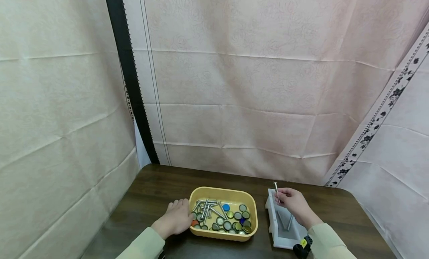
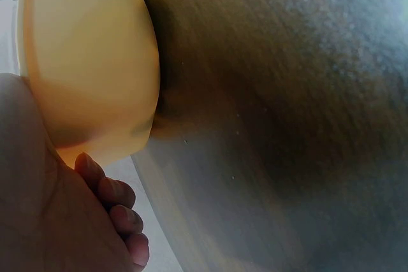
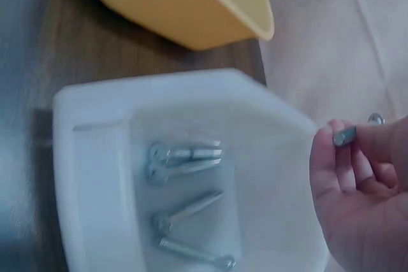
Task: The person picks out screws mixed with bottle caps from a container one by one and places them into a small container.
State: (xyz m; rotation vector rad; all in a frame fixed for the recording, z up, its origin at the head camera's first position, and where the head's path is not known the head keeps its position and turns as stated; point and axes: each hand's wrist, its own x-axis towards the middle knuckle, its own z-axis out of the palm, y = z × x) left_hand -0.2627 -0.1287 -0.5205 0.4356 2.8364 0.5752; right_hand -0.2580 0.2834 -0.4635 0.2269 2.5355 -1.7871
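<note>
At its left end, the yellow plastic basket (image 1: pixel 223 235) is held by my left hand (image 1: pixel 179 214); the thumb side lies over the rim and the fingertips (image 2: pixel 121 216) curl outside. Metal bolts (image 1: pixel 206 210) lie at its left among many bottle caps (image 1: pixel 227 225). My right hand (image 1: pixel 295 203) pinches one bolt (image 1: pixel 276 188), held upright with its head up, above the white tray (image 1: pixel 274 229). Several bolts (image 3: pixel 191 211) rest inside that tray. In the right wrist view the pinched bolt's shank end (image 3: pixel 345 136) pokes out between thumb and fingers.
Both containers stand on a dark wooden table (image 1: pixel 161 177), the tray to the right of the basket with a gap between them. Patterned cloth (image 1: pixel 241 84) hangs behind the table and on both sides. A black strap with a yellow mark (image 1: pixel 303 243) sits at my right wrist.
</note>
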